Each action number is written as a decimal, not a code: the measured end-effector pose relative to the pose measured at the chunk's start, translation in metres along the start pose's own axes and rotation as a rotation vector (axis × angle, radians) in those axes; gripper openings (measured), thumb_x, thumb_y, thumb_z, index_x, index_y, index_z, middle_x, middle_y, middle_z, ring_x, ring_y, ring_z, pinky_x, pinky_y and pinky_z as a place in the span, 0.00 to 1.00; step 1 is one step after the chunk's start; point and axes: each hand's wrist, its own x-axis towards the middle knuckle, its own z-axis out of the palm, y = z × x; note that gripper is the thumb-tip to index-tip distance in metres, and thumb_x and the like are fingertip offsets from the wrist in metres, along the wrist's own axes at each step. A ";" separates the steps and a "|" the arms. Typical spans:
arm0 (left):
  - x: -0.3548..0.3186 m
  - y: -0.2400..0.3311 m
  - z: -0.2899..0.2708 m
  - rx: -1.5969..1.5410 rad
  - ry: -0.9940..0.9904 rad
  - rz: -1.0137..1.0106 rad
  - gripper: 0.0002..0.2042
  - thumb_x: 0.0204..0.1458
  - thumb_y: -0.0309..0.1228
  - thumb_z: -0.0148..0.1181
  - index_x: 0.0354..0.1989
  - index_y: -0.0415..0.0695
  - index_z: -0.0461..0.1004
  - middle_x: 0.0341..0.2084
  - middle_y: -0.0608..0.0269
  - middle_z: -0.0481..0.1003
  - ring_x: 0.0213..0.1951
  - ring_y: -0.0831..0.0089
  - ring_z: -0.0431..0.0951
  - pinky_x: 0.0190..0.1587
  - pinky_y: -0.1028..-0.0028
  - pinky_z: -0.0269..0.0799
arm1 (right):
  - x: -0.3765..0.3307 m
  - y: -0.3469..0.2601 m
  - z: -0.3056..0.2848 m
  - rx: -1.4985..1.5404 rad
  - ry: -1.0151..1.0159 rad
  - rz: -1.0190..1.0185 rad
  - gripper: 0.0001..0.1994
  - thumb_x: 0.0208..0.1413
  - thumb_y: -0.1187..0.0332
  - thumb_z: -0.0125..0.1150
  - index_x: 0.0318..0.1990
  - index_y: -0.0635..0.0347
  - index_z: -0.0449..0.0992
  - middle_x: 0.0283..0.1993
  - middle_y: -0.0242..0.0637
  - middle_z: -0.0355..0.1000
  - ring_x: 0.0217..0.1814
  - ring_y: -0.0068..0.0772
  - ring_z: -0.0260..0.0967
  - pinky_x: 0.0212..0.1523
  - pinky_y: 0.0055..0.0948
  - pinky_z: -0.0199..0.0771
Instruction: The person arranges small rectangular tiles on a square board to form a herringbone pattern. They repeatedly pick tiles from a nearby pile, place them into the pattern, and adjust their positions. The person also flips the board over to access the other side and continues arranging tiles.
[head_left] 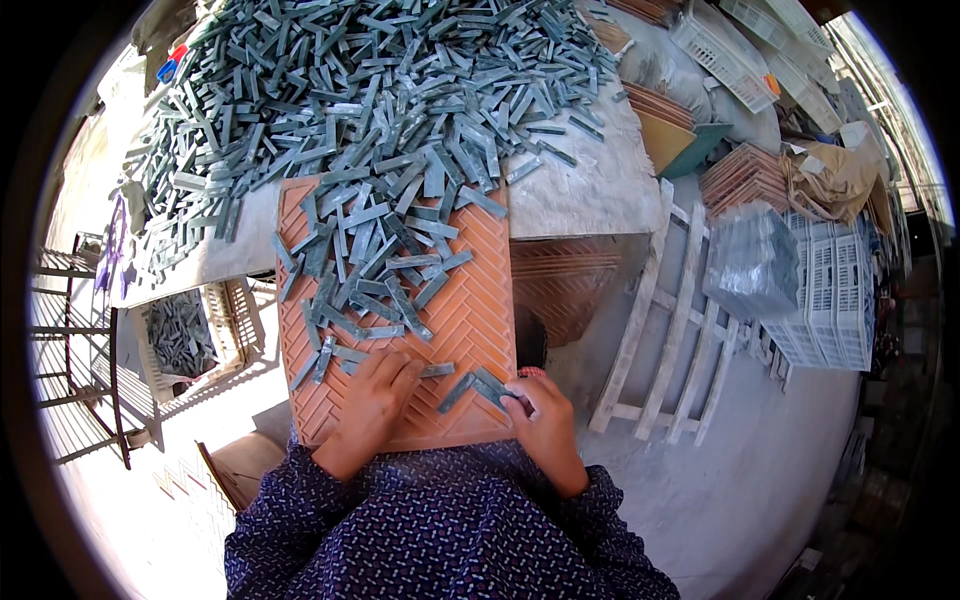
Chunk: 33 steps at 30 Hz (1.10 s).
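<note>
The left hand (372,400) is laid flat, fingers together, on the orange herringbone tray (480,320); a grey-green strip (488,385) is pinched by the right hand (540,420) at the tray's near edge (touching it). Loose strips (370,100) are heaped on the worktop (590,190) beyond.

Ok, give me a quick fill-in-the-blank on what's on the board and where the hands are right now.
1. The grooved orange board carries a ____ pattern.
2. The grey-green strips on the board come from a big heap lying on the ____ beyond it.
3. The right hand pinches a strip at the board's ____ near corner.
4. The left hand rests ____ the board.

Missing words: herringbone; table; right; on
</note>
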 end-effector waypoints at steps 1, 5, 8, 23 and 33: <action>0.000 0.001 0.000 -0.005 0.003 0.003 0.15 0.41 0.24 0.55 0.40 0.38 0.73 0.36 0.57 0.72 0.40 0.61 0.72 0.44 0.67 0.69 | 0.003 0.001 0.001 0.023 -0.012 0.019 0.10 0.43 0.77 0.66 0.35 0.61 0.76 0.32 0.42 0.72 0.34 0.43 0.73 0.36 0.33 0.72; 0.003 0.006 0.004 -0.046 -0.002 -0.004 0.15 0.40 0.24 0.56 0.40 0.38 0.73 0.34 0.57 0.72 0.39 0.60 0.72 0.43 0.67 0.69 | 0.012 0.004 0.001 0.015 -0.076 0.058 0.09 0.42 0.77 0.67 0.34 0.61 0.76 0.31 0.42 0.72 0.33 0.40 0.72 0.36 0.33 0.71; 0.002 0.009 0.004 -0.067 0.032 -0.010 0.14 0.40 0.24 0.60 0.39 0.37 0.73 0.33 0.55 0.72 0.38 0.58 0.72 0.41 0.65 0.69 | 0.017 0.002 -0.004 0.012 -0.136 0.036 0.10 0.42 0.76 0.68 0.35 0.61 0.77 0.30 0.41 0.73 0.32 0.39 0.72 0.36 0.33 0.71; -0.010 0.022 0.007 -0.191 -0.006 -0.115 0.08 0.44 0.23 0.60 0.33 0.39 0.72 0.29 0.55 0.72 0.31 0.57 0.73 0.33 0.63 0.69 | 0.036 -0.017 0.013 0.002 -0.127 -0.393 0.14 0.45 0.78 0.62 0.42 0.60 0.76 0.39 0.38 0.70 0.39 0.39 0.71 0.37 0.30 0.72; -0.012 0.025 0.014 -0.246 -0.049 -0.115 0.13 0.45 0.24 0.59 0.41 0.37 0.71 0.34 0.52 0.74 0.35 0.56 0.75 0.37 0.64 0.73 | 0.067 -0.009 0.022 -0.060 -0.255 -0.413 0.09 0.46 0.77 0.63 0.37 0.62 0.78 0.38 0.38 0.72 0.39 0.39 0.72 0.38 0.30 0.73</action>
